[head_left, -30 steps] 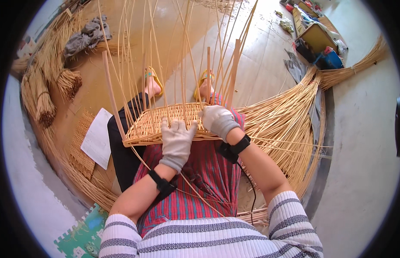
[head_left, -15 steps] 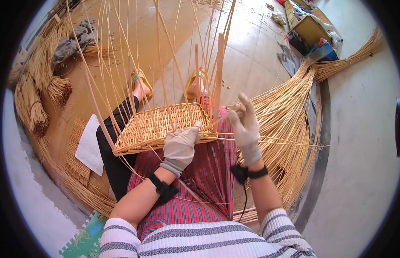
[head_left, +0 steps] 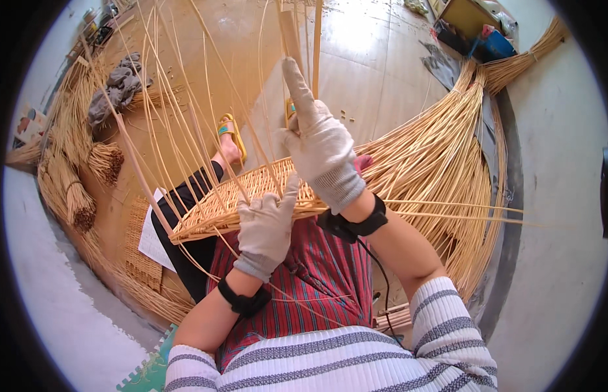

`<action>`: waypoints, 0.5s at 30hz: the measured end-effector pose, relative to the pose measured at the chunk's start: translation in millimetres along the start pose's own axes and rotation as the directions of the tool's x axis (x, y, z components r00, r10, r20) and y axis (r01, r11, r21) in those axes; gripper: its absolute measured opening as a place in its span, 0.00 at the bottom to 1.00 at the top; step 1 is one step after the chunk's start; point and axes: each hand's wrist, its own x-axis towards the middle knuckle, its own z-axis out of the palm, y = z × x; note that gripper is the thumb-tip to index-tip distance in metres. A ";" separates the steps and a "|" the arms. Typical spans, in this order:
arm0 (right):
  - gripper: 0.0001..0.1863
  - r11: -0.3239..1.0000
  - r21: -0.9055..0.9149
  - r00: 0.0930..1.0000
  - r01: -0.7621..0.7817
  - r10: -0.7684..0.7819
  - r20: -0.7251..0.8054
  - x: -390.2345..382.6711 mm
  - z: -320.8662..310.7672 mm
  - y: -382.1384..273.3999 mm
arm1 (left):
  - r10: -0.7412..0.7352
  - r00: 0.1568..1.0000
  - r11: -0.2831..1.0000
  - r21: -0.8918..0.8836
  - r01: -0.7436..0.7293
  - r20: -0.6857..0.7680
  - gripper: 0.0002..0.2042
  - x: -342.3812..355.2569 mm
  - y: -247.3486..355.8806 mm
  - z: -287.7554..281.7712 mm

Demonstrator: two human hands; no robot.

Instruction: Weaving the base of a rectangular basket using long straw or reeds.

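Observation:
A half-woven wicker basket lies across my lap, tilted, with thin upright canes rising from its edges. My left hand, in a pale work glove, is closed on the near rim, the fingers bent over the edge and one digit pointing up. Over the basket's right end, my gloved right hand is raised. Its index finger stretches up in front of a flat wooden corner post; the other fingers are bent and partly hidden. Two long loose canes run out to the right beneath my right wrist.
A large fanned bundle of canes lies close on the right. More cane bundles and a grey cloth are at the left. A woven panel and a paper sheet lie beside my leg. Boxes stand far right.
My right hand has moved left and inward over the basket's right end, up to the corner post. My left hand stays on the near rim. The basket's right side tips differently.

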 end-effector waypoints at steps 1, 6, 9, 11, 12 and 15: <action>0.56 0.992 0.123 0.999 -0.033 0.034 -0.006 -3.6 0.2 0.4 | -0.017 0.999 0.999 0.045 0.016 0.040 0.39 2.4 4.3 -1.9; 0.53 0.972 -0.207 0.944 0.109 -0.035 0.329 -70.5 -20.8 28.8 | -0.019 0.994 0.978 0.203 0.041 -0.107 0.26 4.3 10.5 -8.3; 0.41 0.846 -0.319 0.861 0.428 -0.275 0.427 -85.9 -38.7 55.8 | 0.066 0.941 0.977 0.211 0.005 -0.331 0.22 2.2 22.7 6.9; 0.31 0.783 -0.336 0.830 0.523 -0.379 0.409 -88.4 -32.6 70.4 | 0.113 0.957 0.991 0.096 -0.090 -0.269 0.22 6.1 30.5 13.9; 0.28 0.773 -0.356 0.817 0.526 -0.344 0.462 -86.5 -33.3 67.7 | 0.150 0.946 0.978 0.180 -0.101 -0.288 0.20 11.1 26.5 15.4; 0.24 0.764 -0.350 0.788 0.542 -0.317 0.528 -79.6 -28.6 74.1 | 0.173 0.940 0.985 0.075 -0.158 -0.294 0.17 18.0 16.8 20.4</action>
